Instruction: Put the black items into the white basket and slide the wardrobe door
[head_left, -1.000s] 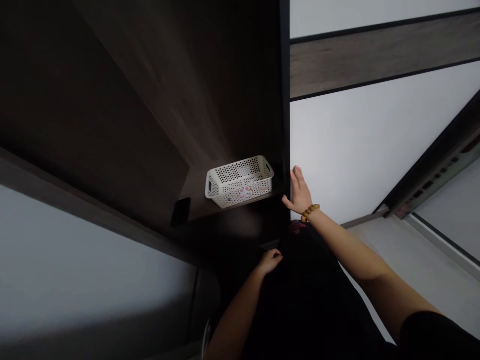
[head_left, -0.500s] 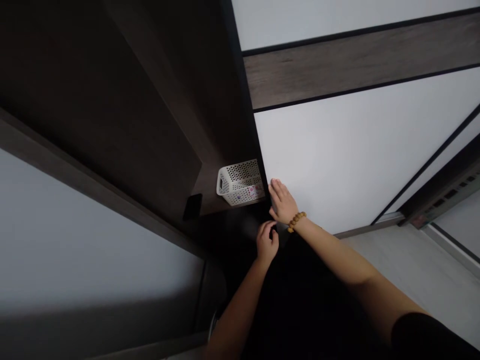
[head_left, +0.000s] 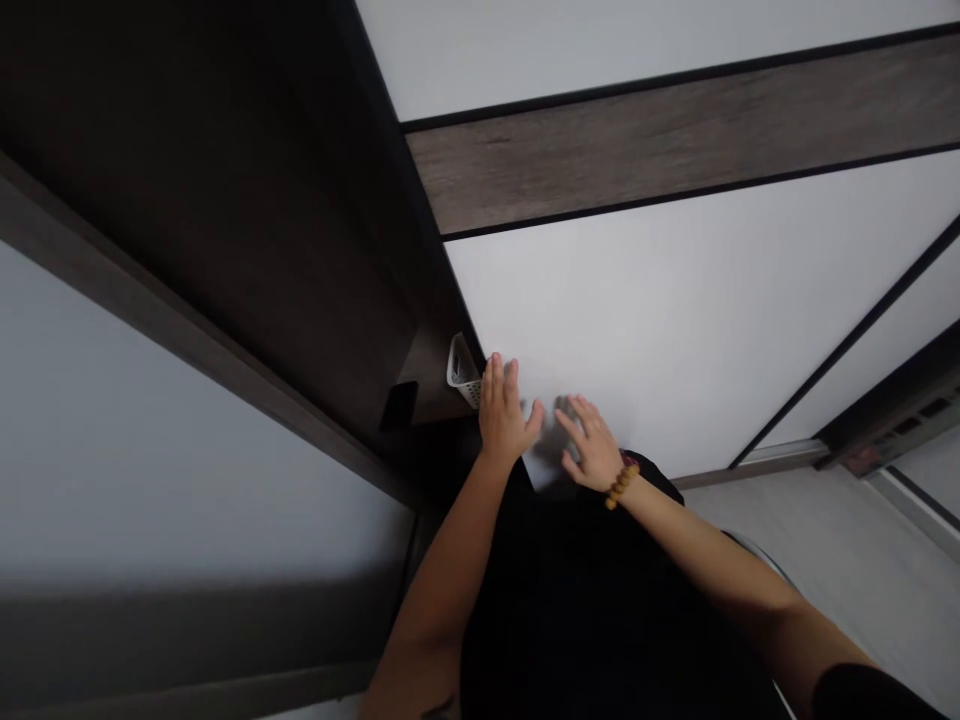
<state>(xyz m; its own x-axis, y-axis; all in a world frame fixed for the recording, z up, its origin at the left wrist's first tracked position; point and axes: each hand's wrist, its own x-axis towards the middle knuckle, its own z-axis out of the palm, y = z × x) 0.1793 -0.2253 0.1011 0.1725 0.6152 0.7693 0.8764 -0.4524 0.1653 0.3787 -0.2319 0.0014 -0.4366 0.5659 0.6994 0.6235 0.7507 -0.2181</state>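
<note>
White door panel (head_left: 660,340) bore both palms: left hand (head_left: 504,412) and right hand (head_left: 592,445) lay flat, fingers spread, holding nothing.

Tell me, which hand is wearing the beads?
The right hand wears them: a brownish-gold bead bracelet sits on its wrist. The left hand has a bare wrist.
</note>
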